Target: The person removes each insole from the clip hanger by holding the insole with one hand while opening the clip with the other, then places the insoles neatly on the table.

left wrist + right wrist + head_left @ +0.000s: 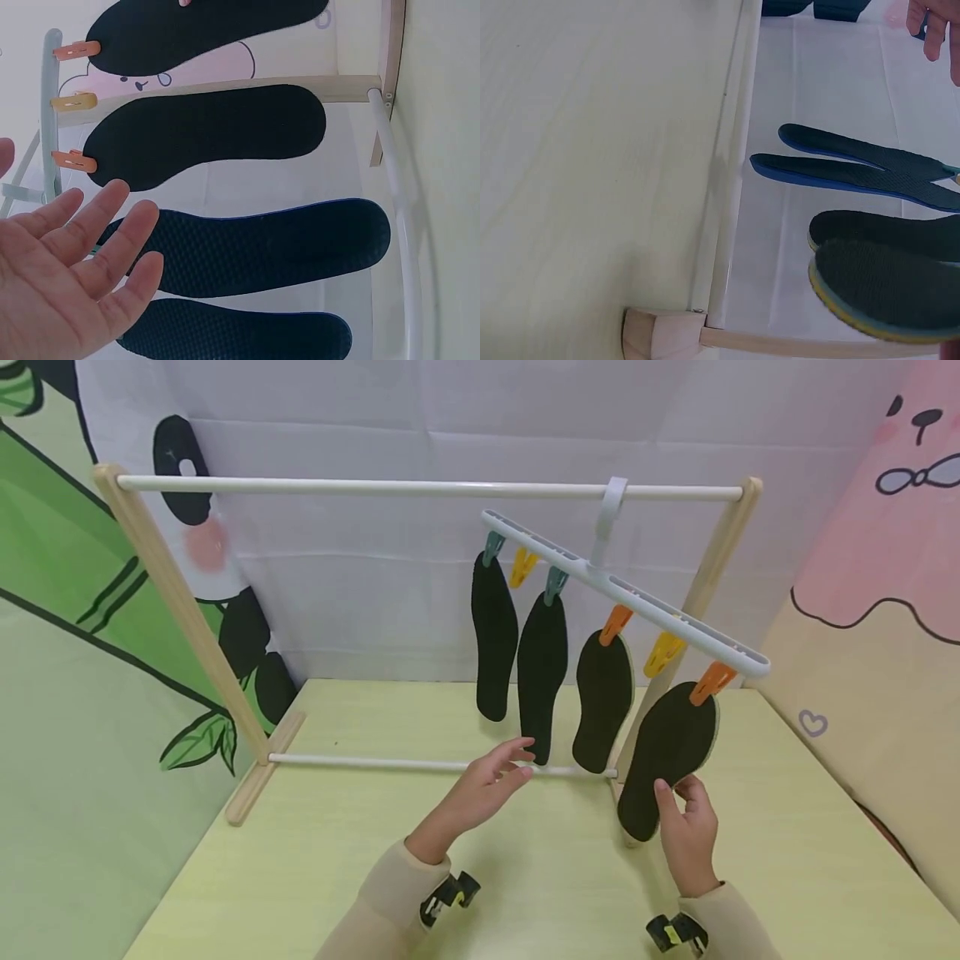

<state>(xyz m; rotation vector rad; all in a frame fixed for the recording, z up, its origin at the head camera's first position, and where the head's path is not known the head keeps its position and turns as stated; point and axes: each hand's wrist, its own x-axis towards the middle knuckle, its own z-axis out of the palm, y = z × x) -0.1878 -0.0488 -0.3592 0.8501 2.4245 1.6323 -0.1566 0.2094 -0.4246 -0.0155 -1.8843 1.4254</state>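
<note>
Black insoles hang from a white clip hanger (592,572) by coloured pegs. My right hand (686,835) pinches the nearest insole (671,735) at its edge, thumb in front and fingers behind; an orange peg (712,682) grips its top. Left of it hangs another insole (603,702) on an orange peg (616,623). Two more insoles, a middle one (543,668) and a far one (495,635), hang from teal pegs. Palm up and holding nothing, my left hand (67,277) has its fingers loosely extended near the middle insole's lower end.
The hanger hooks over the white top rail (360,487) of a wooden-legged rack on a pale table (337,860). Two yellow pegs, a far one (522,567) and a near one (663,652), hold nothing. A lower rail (360,762) crosses behind my left hand. Printed cloth surrounds the table.
</note>
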